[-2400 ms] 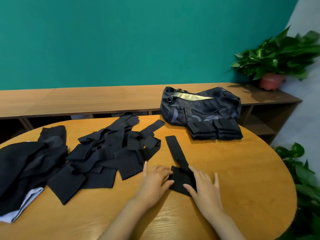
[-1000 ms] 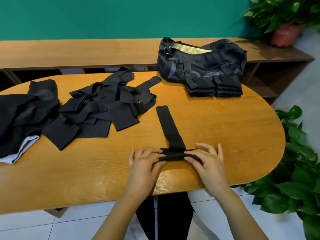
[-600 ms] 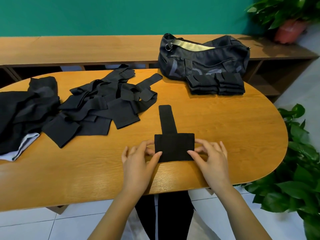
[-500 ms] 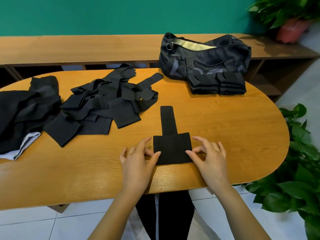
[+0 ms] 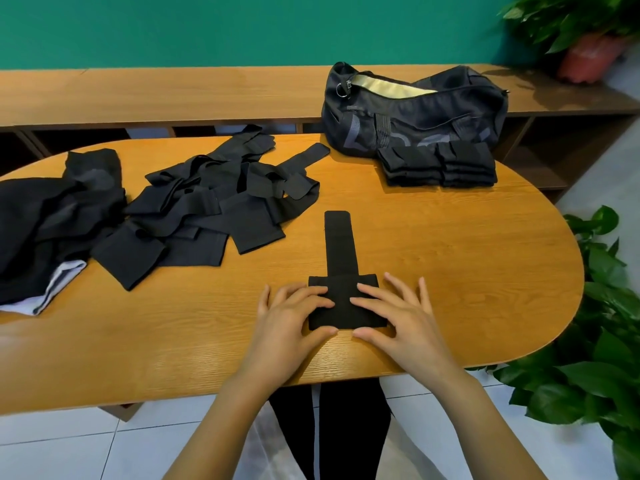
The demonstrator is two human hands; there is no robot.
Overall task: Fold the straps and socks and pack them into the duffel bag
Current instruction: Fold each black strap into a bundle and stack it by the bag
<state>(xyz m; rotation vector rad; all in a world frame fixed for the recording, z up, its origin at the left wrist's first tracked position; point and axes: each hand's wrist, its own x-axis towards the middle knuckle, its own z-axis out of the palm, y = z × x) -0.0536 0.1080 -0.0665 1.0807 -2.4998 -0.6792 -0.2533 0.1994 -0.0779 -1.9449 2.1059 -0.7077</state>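
left hand (image 5: 287, 320), right hand (image 5: 398, 317) — pressing folded strap (image 5: 340, 247)

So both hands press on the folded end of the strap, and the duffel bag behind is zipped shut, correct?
Not quite: the duffel bag is open, its pale lining showing in the head view. The left hand and right hand do press on the folded end of the strap.
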